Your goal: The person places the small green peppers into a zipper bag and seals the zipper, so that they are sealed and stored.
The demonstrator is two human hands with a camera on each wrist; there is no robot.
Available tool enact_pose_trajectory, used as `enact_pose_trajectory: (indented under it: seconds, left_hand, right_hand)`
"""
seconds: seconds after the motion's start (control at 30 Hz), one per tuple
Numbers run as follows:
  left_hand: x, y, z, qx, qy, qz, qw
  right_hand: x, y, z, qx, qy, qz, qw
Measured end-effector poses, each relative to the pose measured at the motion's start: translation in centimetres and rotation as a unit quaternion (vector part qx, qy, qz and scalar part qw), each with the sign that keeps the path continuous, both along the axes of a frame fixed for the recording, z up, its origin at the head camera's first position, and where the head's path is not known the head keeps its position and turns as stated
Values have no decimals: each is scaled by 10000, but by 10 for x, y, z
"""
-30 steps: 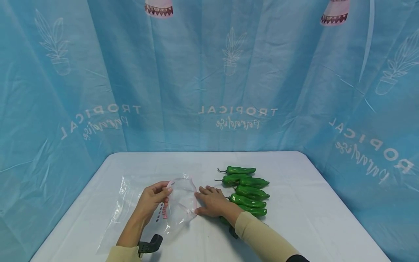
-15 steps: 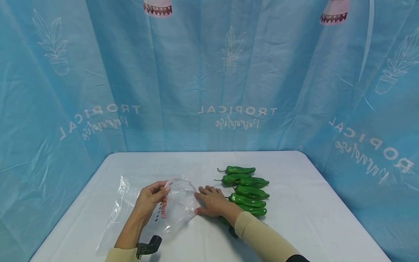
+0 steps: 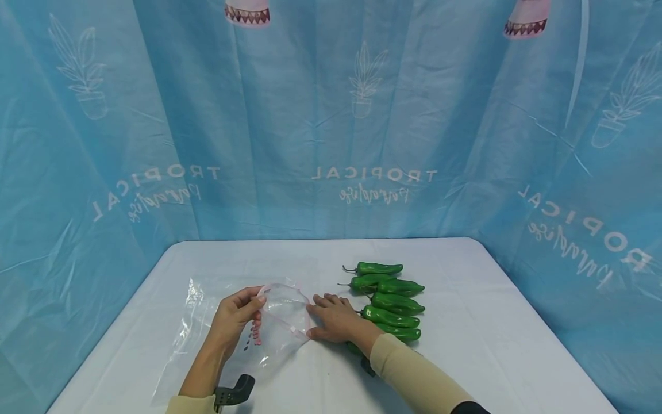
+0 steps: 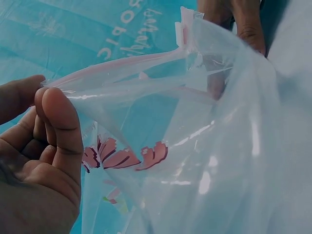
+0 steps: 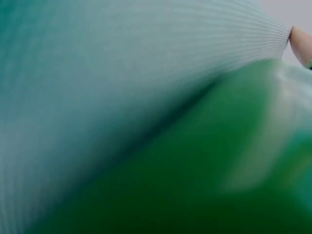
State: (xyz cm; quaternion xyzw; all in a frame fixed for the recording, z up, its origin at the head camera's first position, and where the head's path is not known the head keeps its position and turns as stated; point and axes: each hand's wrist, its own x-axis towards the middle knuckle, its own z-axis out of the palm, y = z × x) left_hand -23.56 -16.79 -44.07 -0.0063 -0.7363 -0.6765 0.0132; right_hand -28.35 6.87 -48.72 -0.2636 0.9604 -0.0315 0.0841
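The left hand (image 3: 239, 313) pinches the pink rim (image 4: 117, 62) of a clear bag (image 3: 281, 342) between thumb and fingertips, its grip narrow and closed on that thin edge. Lifting the rim there appears to keep the two sides of the mouth apart, since such limp film would probably sag together by itself. The right hand (image 3: 337, 319) lies low on the desk (image 3: 476, 345), fingers straight and spread, its grip wide; thumb and fingers meet the mouth's opposite edge, seemingly to steady it, though whether they press it down I cannot tell. The bag therefore sits between the hands, mouth facing right, its body trailing left under the left forearm. The green peppers (image 3: 397, 305) lie loosely stacked in a column just beyond the right hand, stems mostly leftward, near the mouth and within easy reach; the right forearm partly hides the nearest.
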Motion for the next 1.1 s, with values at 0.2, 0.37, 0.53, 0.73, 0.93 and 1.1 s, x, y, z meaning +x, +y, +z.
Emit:
enact_pose_trajectory:
  seconds: [0.2, 0.37, 0.53, 0.73, 0.93, 1.1]
  left_hand:
    - [0, 2, -1, -39, -5, 19, 10000]
    - [1, 6, 0, -42, -88, -14, 10000]
    - [-1, 11, -1, -75, -73, -26, 9999]
    - [-2, 15, -2, -148, -155, -24, 9998]
    - [-4, 17, -1, -301, -240, 62, 9992]
    - [-6, 17, 0, -272, -271, 100, 9992]
  right_hand:
    - [1, 0, 1, -37, 87, 6, 10000]
    - [2, 0, 0, -20, 76, -21, 10000]
    - [1, 1, -3, 33, 121, -53, 9999]
    - [-1, 1, -4, -47, 161, -88, 9998]
    - [-1, -1, -1, -159, 162, -134, 9997]
    - [-1, 0, 2, -276, 195, -120, 9994]
